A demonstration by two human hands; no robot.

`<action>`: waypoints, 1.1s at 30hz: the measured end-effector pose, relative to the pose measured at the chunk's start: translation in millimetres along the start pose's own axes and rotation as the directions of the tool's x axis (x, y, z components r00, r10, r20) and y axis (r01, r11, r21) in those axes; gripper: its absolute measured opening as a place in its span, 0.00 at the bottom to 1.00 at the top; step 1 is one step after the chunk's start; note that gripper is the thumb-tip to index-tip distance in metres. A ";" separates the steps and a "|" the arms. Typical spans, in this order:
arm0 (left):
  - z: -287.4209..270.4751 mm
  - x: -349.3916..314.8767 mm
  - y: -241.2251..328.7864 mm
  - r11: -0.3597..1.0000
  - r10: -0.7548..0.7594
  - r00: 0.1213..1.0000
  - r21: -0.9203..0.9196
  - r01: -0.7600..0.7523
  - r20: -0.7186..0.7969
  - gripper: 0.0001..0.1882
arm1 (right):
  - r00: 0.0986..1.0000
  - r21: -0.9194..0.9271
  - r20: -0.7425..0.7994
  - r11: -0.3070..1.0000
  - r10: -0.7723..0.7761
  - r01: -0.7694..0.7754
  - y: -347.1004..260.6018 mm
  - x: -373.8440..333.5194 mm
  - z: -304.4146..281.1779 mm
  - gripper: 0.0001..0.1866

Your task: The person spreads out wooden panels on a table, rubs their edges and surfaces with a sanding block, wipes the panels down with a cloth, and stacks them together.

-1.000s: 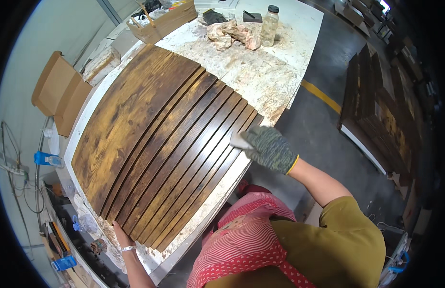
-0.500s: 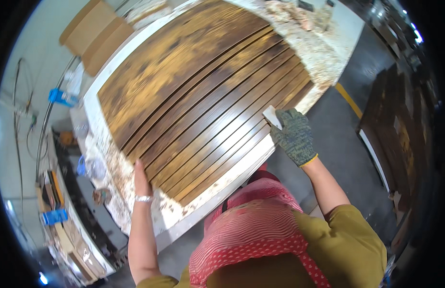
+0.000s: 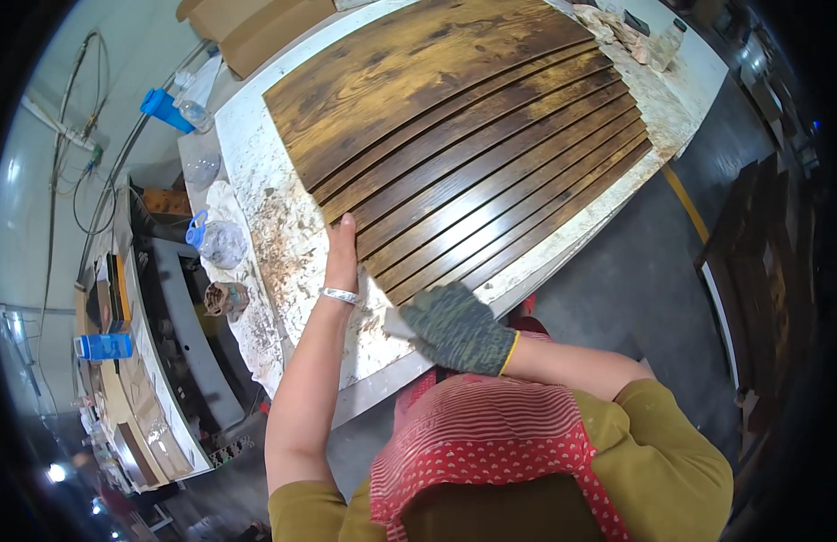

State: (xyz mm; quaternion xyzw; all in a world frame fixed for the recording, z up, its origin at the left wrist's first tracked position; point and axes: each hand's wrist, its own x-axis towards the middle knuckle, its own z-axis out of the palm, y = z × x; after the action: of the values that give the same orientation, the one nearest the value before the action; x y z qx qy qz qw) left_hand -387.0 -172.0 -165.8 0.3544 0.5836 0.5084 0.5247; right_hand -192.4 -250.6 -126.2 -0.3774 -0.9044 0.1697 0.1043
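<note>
1. Right hand (image 3: 462, 331), gloved: its grip is closed on a pale, blurred pad (image 3: 397, 323) by the near left corner of the boards (image 3: 472, 172).
2. Left hand (image 3: 343, 260), bare: thumb at the boards' left ends; fingers mostly hidden, so I cannot tell whether its grip is closed.
3. The boards lie overlapped in steps across the stained white table (image 3: 256, 154).
4. Left of them: a jar (image 3: 225, 298), then a blue-capped jug (image 3: 225, 244).
5. Beyond: a cardboard box (image 3: 265, 32).

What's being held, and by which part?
The right hand grips a pale block by its right end. The left hand touches the boards at their left edge; any grip is hidden.
</note>
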 end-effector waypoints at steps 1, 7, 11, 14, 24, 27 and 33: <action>0.7 -4.8 2.7 0.999 -0.042 0.999 0.003 0.042 -0.008 0.37 | 0.990 0.055 -0.064 0.990 -0.125 0.128 -5.0 4.8 2.1 0.19; -12.5 -3.3 -2.9 0.994 -0.034 0.997 0.107 0.027 0.067 0.46 | 0.971 -0.141 -0.111 0.971 -0.212 0.196 21.3 28.5 -19.6 0.20; -22.1 1.0 -13.3 0.990 0.026 0.999 0.136 -0.031 0.040 0.47 | 0.987 -0.191 -0.034 0.970 -0.160 0.150 38.5 23.6 -46.1 0.18; -10.6 8.0 -16.8 0.995 0.048 0.995 0.082 -0.055 0.084 0.50 | 0.969 -0.148 -0.057 0.962 -0.239 0.229 26.7 27.6 -34.2 0.18; -29.6 5.7 -27.8 0.990 -0.090 0.994 -0.116 0.082 -0.069 0.28 | 0.965 -0.176 -0.107 0.960 -0.241 0.220 149.4 -8.8 -84.3 0.15; -17.3 -4.2 -13.5 0.982 -0.103 0.993 -0.163 0.094 -0.052 0.27 | 0.987 -0.227 -0.055 0.965 -0.150 0.134 209.7 -35.6 -126.3 0.19; -26.4 -8.3 -12.0 0.974 -0.224 0.964 -0.001 0.226 -0.142 0.45 | 0.992 -0.352 -0.121 0.936 -0.037 -0.008 342.7 -89.4 -185.6 0.19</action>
State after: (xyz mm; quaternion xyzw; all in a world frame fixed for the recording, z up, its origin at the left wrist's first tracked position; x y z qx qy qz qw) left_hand -409.6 -188.5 -177.0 0.2529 0.6596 0.4649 0.5336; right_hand 150.1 -47.1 -92.8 -0.3931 -0.9146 -0.0195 0.0931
